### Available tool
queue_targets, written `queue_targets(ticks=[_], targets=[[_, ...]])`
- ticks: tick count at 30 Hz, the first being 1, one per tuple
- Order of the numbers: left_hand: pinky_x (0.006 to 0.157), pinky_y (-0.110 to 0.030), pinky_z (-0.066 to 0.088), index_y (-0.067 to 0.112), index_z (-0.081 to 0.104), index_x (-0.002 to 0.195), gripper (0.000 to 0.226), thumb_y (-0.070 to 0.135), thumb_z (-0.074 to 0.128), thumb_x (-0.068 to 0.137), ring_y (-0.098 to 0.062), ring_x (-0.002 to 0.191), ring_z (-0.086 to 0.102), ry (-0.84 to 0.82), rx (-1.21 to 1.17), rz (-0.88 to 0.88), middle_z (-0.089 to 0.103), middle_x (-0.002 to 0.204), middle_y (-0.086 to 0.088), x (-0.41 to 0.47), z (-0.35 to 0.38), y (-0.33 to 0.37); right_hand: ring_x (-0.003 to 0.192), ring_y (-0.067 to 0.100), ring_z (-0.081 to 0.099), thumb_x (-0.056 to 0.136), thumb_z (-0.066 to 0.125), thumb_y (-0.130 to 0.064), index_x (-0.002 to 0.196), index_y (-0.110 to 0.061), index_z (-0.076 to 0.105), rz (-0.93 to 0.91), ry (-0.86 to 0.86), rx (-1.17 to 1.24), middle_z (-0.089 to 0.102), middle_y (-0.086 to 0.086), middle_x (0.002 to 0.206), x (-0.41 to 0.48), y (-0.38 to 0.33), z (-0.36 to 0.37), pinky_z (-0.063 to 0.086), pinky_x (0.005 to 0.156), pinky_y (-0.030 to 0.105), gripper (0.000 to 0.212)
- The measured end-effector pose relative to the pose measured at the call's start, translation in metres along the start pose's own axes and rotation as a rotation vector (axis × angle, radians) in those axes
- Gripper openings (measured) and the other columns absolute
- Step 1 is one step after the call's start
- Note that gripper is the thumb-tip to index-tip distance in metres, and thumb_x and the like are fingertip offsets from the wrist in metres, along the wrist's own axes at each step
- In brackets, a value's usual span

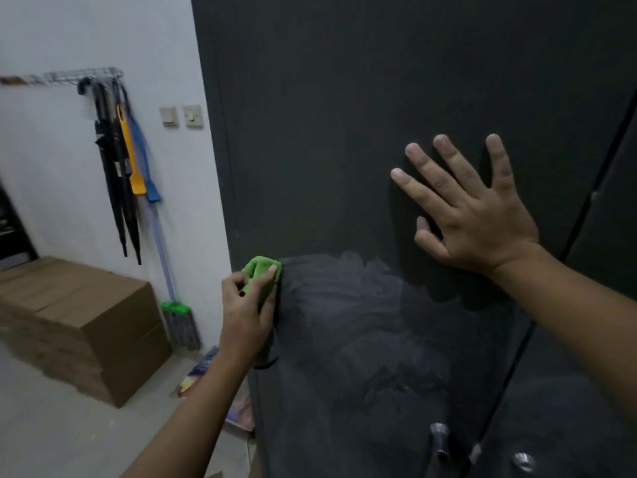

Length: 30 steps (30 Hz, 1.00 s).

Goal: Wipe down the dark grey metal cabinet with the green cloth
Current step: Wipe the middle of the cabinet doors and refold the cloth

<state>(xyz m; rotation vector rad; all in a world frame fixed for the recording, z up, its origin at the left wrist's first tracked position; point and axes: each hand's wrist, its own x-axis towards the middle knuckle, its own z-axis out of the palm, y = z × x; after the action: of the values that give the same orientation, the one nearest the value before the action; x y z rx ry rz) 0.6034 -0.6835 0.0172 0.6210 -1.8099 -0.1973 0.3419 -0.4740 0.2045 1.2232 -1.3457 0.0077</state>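
The dark grey metal cabinet (344, 115) fills the right of the view, its door facing me. My left hand (246, 312) grips the bunched green cloth (262, 274) against the door's left edge. A paler, streaked damp patch (344, 322) spreads across the door to the right of the cloth and below it. My right hand (472, 215) presses flat on the door with its fingers spread, above and to the right of the cloth. A metal handle (439, 439) sticks out near the door's lower right.
A white wall (103, 36) stands to the left with two switches (182, 116) and a rack holding umbrellas (117, 167). A broom (179, 319) leans beside the cabinet. A cardboard box (86, 322) sits on the floor. A second cabinet door (613, 270) lies at the right.
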Motion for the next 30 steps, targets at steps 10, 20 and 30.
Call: queue_targets(ticks=[10,20,30], targets=[[0.093,-0.033,0.042,0.018,0.059,0.134,0.037,0.019,0.058,0.098,-0.025,0.106,0.048,0.215,0.003,-0.213,0.046,0.118,-0.015,0.022,0.002,-0.002,0.155,0.03,0.013,0.097,0.033,-0.042,0.16,-0.023,0.024,0.005,0.022,0.022,0.015,0.005,0.168,-0.002,-0.001,0.002,0.008,0.119,0.066,0.067],[0.085,-0.025,0.04,0.017,0.062,0.129,0.031,0.022,0.058,0.098,-0.011,0.093,0.046,0.178,-0.067,-0.375,0.045,0.113,-0.008,0.011,-0.009,0.009,0.155,0.031,0.014,0.096,0.034,-0.041,0.16,-0.022,0.026,0.006,0.032,0.03,0.016,0.006,0.168,-0.001,0.0,0.001,0.009,0.119,0.067,0.067],[0.087,-0.015,0.035,0.015,0.054,0.141,0.041,0.015,0.055,0.1,-0.01,0.092,0.041,0.245,-0.043,-0.3,0.04,0.107,-0.008,0.021,0.003,0.006,0.155,0.03,0.015,0.096,0.033,-0.041,0.16,-0.022,0.027,0.007,0.044,0.023,0.017,0.006,0.168,-0.003,-0.001,0.003,0.01,0.119,0.066,0.066]])
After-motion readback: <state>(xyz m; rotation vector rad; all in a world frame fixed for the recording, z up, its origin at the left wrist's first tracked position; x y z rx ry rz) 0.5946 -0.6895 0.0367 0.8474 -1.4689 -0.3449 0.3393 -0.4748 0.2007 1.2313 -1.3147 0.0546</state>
